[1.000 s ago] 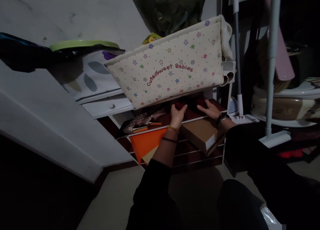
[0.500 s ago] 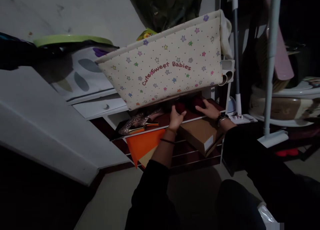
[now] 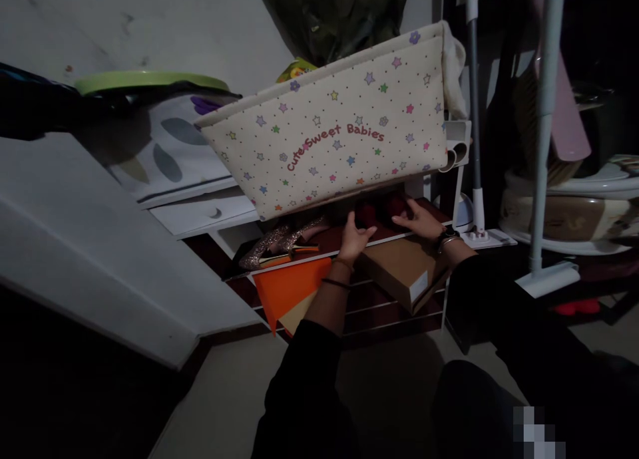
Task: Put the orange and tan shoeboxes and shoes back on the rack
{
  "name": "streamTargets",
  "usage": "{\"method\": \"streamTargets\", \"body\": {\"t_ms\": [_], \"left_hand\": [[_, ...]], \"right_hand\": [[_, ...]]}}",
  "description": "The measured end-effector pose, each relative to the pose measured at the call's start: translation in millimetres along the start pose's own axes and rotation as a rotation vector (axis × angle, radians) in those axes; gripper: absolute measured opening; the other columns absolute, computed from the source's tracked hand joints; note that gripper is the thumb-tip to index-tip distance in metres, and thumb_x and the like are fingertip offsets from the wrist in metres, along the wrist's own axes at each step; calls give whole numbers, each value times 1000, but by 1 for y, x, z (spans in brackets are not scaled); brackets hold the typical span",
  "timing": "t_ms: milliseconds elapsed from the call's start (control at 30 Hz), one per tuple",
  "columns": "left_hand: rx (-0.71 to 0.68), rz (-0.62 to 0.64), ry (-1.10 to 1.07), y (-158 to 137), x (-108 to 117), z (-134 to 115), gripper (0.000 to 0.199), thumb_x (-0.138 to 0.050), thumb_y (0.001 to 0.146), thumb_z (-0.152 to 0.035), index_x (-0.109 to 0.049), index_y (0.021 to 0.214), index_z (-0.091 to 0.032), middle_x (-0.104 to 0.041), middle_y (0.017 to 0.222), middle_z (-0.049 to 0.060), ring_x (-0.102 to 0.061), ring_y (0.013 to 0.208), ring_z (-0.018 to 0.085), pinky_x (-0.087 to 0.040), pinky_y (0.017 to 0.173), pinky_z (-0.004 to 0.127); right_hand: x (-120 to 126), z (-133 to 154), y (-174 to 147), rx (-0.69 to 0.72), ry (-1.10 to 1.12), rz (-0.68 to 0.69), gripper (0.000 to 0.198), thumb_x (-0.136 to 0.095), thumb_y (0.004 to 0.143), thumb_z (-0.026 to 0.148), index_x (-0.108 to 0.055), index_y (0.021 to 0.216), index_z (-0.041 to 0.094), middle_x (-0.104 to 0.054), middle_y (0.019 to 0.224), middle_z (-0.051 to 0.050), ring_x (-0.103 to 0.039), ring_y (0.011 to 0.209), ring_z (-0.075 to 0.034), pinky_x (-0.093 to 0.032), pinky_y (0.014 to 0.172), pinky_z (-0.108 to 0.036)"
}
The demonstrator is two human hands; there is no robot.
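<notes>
On the upper board of a shoe rack (image 3: 323,254), two dark red rounded things (image 3: 366,214), which look like shoes, stand in shadow under a fabric storage bin (image 3: 324,133). My left hand (image 3: 355,237) is at the left one, thumb and fingers apart. My right hand (image 3: 420,219) is beside the right one (image 3: 394,205), its thumb and fingers also spread. Whether the fingertips touch them is too dark to tell. Glittery high-heeled shoes (image 3: 272,243) stand to the left on that board. Below my hands lies a brown cardboard box (image 3: 397,267).
An orange bag or folder (image 3: 289,283) hangs at the lower shelf's left. A white drawer (image 3: 204,214) is behind it. On the right, a mop pole (image 3: 476,113), a pale-handled squeegee (image 3: 544,126) and stacked basins (image 3: 564,213) stand close to the rack.
The whole view has shifted slightly to the right and down. Both hands keep nearly the same place by the dark red things.
</notes>
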State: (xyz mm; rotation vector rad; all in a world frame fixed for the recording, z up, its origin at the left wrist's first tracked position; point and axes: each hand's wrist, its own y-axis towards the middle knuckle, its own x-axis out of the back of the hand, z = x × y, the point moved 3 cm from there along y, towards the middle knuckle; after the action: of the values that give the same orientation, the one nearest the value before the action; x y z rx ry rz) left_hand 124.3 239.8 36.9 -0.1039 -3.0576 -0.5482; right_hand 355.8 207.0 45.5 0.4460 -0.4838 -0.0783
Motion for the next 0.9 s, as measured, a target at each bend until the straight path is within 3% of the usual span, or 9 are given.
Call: {"method": "streamTargets", "body": {"t_ms": [200, 433, 733, 900], "left_hand": [[31, -1, -14, -2, -3, 4, 103, -98, 66, -19, -50, 157, -19, -74, 124, 14, -70, 77, 13, -62, 83, 31], [15, -18, 61, -4, -2, 5, 104, -97, 67, -20, -48, 159, -19, -72, 129, 15, -70, 76, 11, -61, 86, 30], [-19, -39, 92, -4, -2, 8, 101, -96, 68, -21, -50, 158, -19, -74, 121, 14, -71, 79, 16, -61, 89, 34], [-36, -33, 119, -2, -1, 10, 100, -95, 68, -18, -51, 158, -21, -73, 122, 12, -67, 74, 12, -58, 93, 33]], "right_hand": [[-7, -10, 3, 9, 172, 73, 113, -90, 72, 48, -34, 165, 20, -71, 85, 1, -68, 80, -21, -55, 73, -32], [-12, -9, 1, 25, 140, 75, 117, -91, 71, 44, -29, 167, 16, -74, 88, -1, -69, 80, -21, -57, 75, -33], [-15, -5, -3, 61, 143, 49, 104, -81, 73, 40, -34, 164, 19, -72, 87, 1, -65, 73, -17, -53, 68, -28], [-15, -2, -4, 74, 70, 30, 97, -77, 74, 41, -37, 159, 18, -72, 88, 0, -66, 73, -18, -54, 69, -29]]}}
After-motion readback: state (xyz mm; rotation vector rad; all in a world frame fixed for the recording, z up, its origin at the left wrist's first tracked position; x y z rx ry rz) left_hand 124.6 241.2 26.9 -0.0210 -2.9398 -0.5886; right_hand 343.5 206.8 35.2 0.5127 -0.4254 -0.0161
